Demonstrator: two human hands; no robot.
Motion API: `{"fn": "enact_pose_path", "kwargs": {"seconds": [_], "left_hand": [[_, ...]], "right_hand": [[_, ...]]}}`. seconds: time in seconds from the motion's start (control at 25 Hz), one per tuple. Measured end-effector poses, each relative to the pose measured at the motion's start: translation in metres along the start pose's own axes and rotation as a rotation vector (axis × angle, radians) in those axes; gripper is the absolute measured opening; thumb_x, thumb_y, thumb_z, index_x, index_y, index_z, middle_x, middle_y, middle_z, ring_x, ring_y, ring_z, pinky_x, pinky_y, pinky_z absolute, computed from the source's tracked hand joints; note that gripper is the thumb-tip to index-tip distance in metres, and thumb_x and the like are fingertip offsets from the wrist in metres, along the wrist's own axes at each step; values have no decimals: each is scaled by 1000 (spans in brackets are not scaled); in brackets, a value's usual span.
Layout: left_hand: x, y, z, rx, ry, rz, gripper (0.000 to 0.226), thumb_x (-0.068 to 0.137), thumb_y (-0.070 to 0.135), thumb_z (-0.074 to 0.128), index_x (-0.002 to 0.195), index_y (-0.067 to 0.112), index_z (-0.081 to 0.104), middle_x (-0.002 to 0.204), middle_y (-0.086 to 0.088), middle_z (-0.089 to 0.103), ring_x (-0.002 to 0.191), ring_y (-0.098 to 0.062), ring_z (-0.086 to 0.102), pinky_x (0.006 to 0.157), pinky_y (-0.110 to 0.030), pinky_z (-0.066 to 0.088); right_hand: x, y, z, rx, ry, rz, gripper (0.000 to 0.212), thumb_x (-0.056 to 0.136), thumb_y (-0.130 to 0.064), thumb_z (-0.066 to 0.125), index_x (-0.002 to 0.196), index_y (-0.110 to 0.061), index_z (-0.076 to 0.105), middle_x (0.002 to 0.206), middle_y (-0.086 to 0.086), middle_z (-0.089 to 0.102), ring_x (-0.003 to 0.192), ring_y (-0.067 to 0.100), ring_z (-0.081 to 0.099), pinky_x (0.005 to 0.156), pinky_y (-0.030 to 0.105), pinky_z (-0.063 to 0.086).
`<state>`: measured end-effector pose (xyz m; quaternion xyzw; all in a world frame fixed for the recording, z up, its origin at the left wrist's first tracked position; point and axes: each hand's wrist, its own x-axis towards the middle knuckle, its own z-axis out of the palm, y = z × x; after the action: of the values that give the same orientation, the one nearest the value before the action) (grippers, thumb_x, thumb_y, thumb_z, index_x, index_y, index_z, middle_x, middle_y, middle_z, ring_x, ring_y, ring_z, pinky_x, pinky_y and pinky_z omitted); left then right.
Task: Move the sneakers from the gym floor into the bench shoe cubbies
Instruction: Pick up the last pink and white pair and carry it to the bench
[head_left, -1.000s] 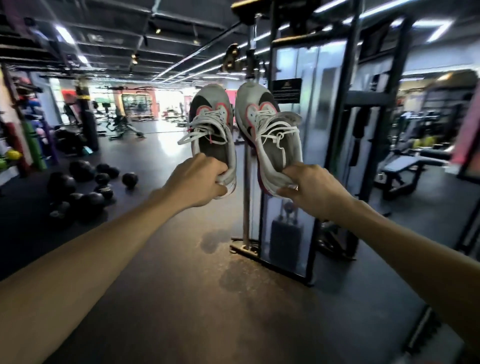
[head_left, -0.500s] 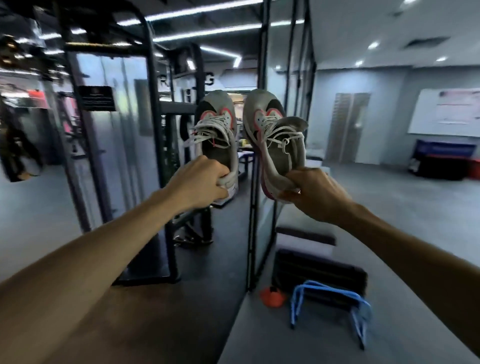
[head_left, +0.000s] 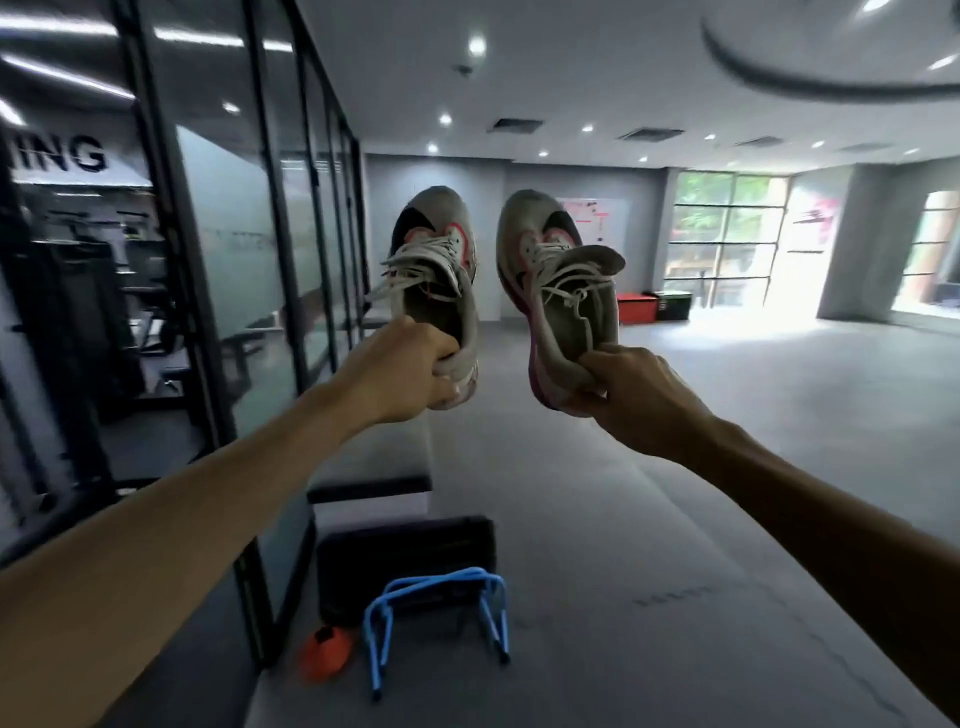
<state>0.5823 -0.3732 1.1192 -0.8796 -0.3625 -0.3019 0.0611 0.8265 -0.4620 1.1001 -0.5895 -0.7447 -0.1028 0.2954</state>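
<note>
Sneakers (head_left: 519, 280) point toes up, long axes upright, left hand (head_left: 402, 371) and right hand (head_left: 636, 397) gripping heels.

A gym: grey mat floor (head_left: 675, 519), blue mini hurdle (head_left: 436, 597), orange cone (head_left: 327, 652), plyo boxes (head_left: 654, 306).

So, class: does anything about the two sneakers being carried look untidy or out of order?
Yes. On both the left sneaker and the right sneaker the white laces hang loose and tangled. The left hand and right hand grip them by the heels, toes up.
</note>
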Motion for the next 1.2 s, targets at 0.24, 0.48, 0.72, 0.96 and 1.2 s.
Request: {"fn": "enact_pose_path", "kwargs": {"seconds": [0.24, 0.48, 0.72, 0.96, 1.2], "left_hand": [[142, 27, 103, -76, -45, 131, 42, 72, 19, 75, 53, 13, 39, 51, 0, 44, 50, -17, 42, 48, -28, 29], [281, 58, 197, -184, -48, 270, 40, 82, 25, 69, 58, 3, 46, 54, -7, 50, 49, -21, 45, 50, -31, 36], [407, 96, 299, -195, -46, 322, 40, 82, 27, 66, 58, 5, 43, 57, -10, 53, 53, -26, 49, 51, -33, 39], [551, 123, 392, -170, -32, 256, 36, 78, 22, 69, 58, 7, 44, 57, -8, 53, 55, -23, 47, 53, -36, 43], [681, 113, 475, -128, -33, 205, 32, 74, 20, 71, 56, 12, 46, 56, 0, 50, 54, -17, 44, 52, -30, 36]], "right_hand": [[29, 135, -15, -157, 52, 139, 27, 80, -7, 58, 65, -24, 42, 69, -9, 44, 58, 19, 47, 50, 26, 30], [66, 265, -23, -220, 110, 198, 12, 80, -7, 57, 73, -14, 51, 75, -1, 51, 62, 26, 51, 53, 32, 38], [109, 418, -27, -255, 130, 230, 7, 83, -11, 58, 76, -11, 56, 78, 2, 53, 65, 29, 53, 58, 39, 45], [186, 592, -40, -241, 137, 170, 7, 80, -7, 57, 74, -7, 56, 75, 6, 56, 63, 31, 52, 57, 41, 46], [271, 737, -13, -225, 152, 141, 10, 78, -10, 56, 69, -8, 54, 70, 5, 53, 60, 31, 49, 55, 43, 45]]}}
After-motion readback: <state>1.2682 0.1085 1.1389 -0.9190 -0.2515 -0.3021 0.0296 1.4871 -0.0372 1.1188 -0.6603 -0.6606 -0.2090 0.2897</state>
